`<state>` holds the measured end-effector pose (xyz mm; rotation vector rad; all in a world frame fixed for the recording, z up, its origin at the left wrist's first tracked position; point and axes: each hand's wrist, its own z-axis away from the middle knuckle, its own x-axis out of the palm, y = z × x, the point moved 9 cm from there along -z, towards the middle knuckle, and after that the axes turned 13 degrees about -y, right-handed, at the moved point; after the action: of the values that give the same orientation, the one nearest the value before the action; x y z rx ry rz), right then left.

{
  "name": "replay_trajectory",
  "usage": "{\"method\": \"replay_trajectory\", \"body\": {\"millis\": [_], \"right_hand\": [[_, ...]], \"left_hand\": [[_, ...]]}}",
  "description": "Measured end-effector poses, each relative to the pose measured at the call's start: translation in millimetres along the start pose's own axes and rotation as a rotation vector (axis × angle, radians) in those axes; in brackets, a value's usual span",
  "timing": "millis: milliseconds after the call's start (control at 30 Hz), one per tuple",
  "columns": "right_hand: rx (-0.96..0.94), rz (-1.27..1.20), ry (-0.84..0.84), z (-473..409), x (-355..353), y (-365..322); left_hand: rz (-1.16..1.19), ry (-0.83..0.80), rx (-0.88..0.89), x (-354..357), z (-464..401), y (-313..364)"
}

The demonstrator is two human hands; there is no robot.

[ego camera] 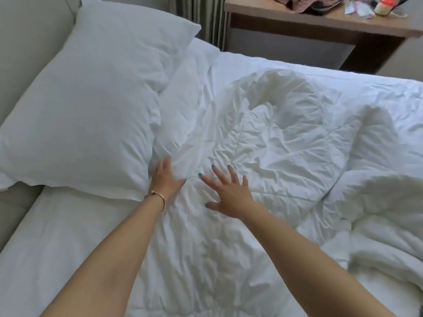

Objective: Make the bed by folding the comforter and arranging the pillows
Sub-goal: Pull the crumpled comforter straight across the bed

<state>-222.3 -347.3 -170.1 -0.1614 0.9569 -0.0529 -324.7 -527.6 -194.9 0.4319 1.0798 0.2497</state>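
Bed (57,259): fills most of the view, white throughout, padded headboard (20,53) along the left edge.

Comforter (286,156): white, heavily creased, spread over the centre and right of the bed; bunched in loose mounds at far centre and at near right. Not folded.

Pillow (87,106): large, white, at far left, leaning against the headboard, lower edge resting on the sheet. Second pillow (183,88): partly hidden behind and right of the first, near end tucked under the comforter's edge.

Desk (320,26): wooden, far right beyond the bed. On top: crumpled brownish cloth (297,3), small packets (361,9), a bottle (384,4) with a red label; details too blurred to read. No open container visible.

Curtain (201,19): grey, pleated, far centre between pillow and desk.

Left hand (164,179): flat, fingers straight, pressed against the comforter at the right edge of the large pillow; fingertips partly hidden in the fabric; nothing grasped. Thin gold bracelet (158,196) at the wrist.

Right hand (226,191): just right of the left, palm down, fingers spread wide, resting on the comforter; nothing grasped. Teal nail polish on both.
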Motion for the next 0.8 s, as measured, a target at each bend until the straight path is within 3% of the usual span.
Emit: {"method": "replay_trajectory", "body": {"millis": [67, 133, 200, 267, 367, 467, 533, 600, 700, 800], "right_hand": [[0.051, -0.082, -0.068, -20, 7, 21], [0.107, -0.281, -0.061, -30, -1, 38], [0.079, -0.392, 0.038, -33, -25, 38], [0.005, -0.381, 0.119, -27, -48, 31], [-0.081, -0.435, 0.173, -9, -101, 29], [-0.127, -0.473, 0.22, 2, -160, 25], [-0.134, -0.478, 0.24, 1, -188, 19], [-0.121, -0.491, 0.233, -2, -198, 11], [-0.058, -0.527, 0.154, -9, -170, -1], [0.022, -0.483, 0.022, 2, -96, -9]], "left_hand": [[-0.07, -0.001, -0.127, 8, -26, -5], [0.116, -0.06, -0.215, 27, -30, -8], [0.3, -0.058, -0.075, 29, -24, 11], [0.32, -0.02, 0.125, 1, -15, 43], [0.118, 0.055, 0.362, -90, -13, 102], [-0.202, 0.231, 0.448, -221, -13, 144], [-0.419, 0.458, 0.274, -311, -12, 140], [-0.619, 0.516, 0.018, -348, -9, 117], [-0.763, 0.248, 0.028, -268, 0, 99], [-0.598, -0.142, 0.113, -102, 46, 69]]}}
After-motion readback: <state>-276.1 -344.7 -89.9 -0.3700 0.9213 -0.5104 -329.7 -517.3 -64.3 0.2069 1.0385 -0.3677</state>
